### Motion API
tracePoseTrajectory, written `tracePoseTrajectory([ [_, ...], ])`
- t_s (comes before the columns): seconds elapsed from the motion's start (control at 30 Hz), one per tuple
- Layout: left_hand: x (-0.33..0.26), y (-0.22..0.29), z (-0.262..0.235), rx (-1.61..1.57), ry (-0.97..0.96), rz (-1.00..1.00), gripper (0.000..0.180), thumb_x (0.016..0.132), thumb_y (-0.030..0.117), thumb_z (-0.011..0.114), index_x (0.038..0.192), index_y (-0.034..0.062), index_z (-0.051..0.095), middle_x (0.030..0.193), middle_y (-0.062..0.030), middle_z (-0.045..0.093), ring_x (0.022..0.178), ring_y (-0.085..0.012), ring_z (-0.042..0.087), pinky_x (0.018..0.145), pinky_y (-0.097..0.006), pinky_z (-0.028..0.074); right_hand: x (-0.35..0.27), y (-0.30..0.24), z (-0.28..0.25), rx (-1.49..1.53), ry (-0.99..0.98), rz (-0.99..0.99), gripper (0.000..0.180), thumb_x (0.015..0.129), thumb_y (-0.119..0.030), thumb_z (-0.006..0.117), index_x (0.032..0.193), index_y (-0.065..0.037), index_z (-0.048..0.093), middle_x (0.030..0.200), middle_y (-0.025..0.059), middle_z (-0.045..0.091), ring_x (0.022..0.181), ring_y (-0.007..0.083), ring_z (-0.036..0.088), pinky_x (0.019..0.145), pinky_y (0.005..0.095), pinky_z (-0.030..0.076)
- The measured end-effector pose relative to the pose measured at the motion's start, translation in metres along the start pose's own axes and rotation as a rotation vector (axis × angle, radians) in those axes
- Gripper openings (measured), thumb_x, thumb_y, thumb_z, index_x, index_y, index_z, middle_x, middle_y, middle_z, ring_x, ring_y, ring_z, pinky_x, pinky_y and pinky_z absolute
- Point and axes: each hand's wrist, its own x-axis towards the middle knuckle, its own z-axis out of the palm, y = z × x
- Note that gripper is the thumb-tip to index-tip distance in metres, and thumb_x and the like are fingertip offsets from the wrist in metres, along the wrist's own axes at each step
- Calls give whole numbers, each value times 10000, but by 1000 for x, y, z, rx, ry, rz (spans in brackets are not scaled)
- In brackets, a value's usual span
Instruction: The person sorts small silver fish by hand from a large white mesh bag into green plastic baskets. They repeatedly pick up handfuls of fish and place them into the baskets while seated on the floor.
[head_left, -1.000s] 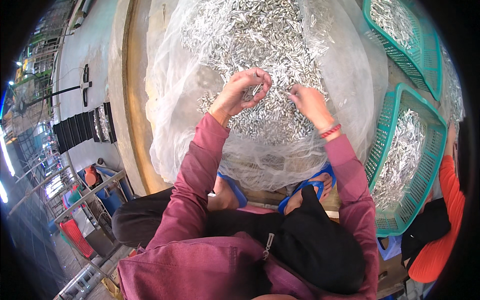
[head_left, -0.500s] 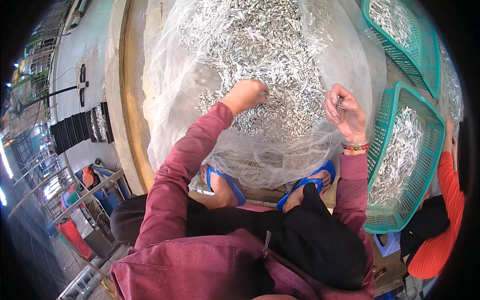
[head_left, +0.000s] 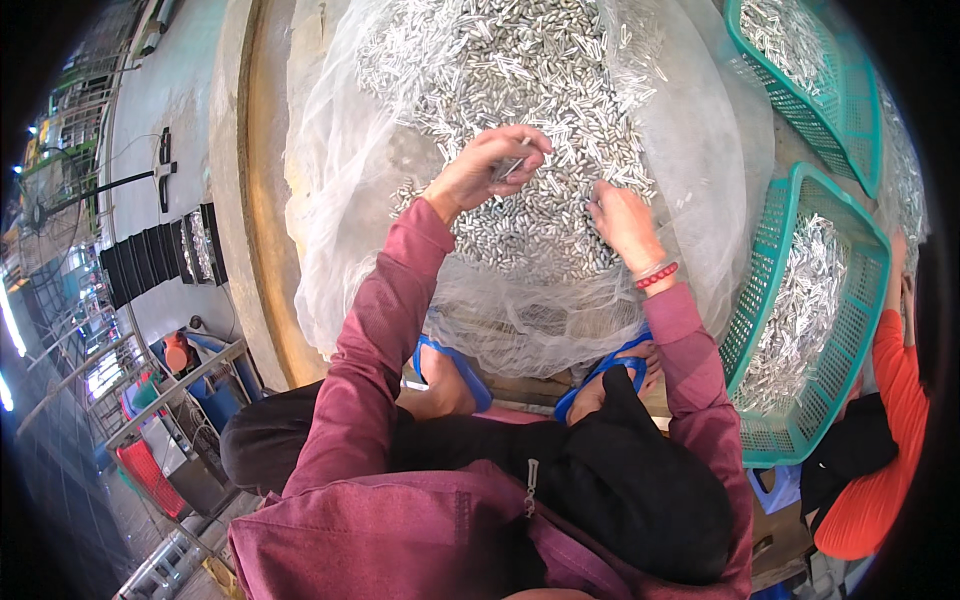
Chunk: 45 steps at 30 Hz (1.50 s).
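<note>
Where a sheer white net [head_left: 335, 215] spreads across the upper centre of the frame, its left folds lie beside the left hand [head_left: 478, 172]. This hand is partly closed, its fingers curled around a few slim metallic pieces. The silvery pieces [head_left: 545, 75] lie on the net in a broad, loose heap at upper centre: small, narrow and rounded, jumbled in all directions, some bright, others duller grey. Right of centre, the right hand [head_left: 625, 225], back uppermost, bends its fingers down at the heap; whether it grips a piece cannot be told. At the right of the frame, a green perforated basket [head_left: 765, 275] contains similar bright pieces.

Compared with half a second earlier, the left hand has turned from palm-down to show its curled fingers, and the right hand has shifted leftward from the net's right side, palm now hidden.
</note>
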Motion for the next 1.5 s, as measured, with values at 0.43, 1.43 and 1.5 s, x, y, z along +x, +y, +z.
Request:
tracePoseTrajectory([
  [0.43,35,-58,5,2010,48,37,108,788,128,598,799,33,648,821,-132,674,747,-306,669,670,-395,538,-26,13,-70,1366,-499,7,159,914,-179,523,855,-40,574,638,23,520,490,76,420,421,208,299],
  [1.43,36,-7,43,718,169,-109,384,759,405,734,853,37,679,528,14,520,506,-98,504,427,-252,393,-34,39,-67,1899,-293,-150,327,927,-252,566,700,-121,370,587,7,408,479,59,336,384,184,227],
  [1.5,55,-26,52,1111,247,105,365,769,386,725,870,38,684,585,-73,587,569,-195,581,517,-326,452,-35,39,-68,1911,-242,-71,289,918,-192,583,725,-122,379,590,-5,410,479,51,337,379,183,226],
])
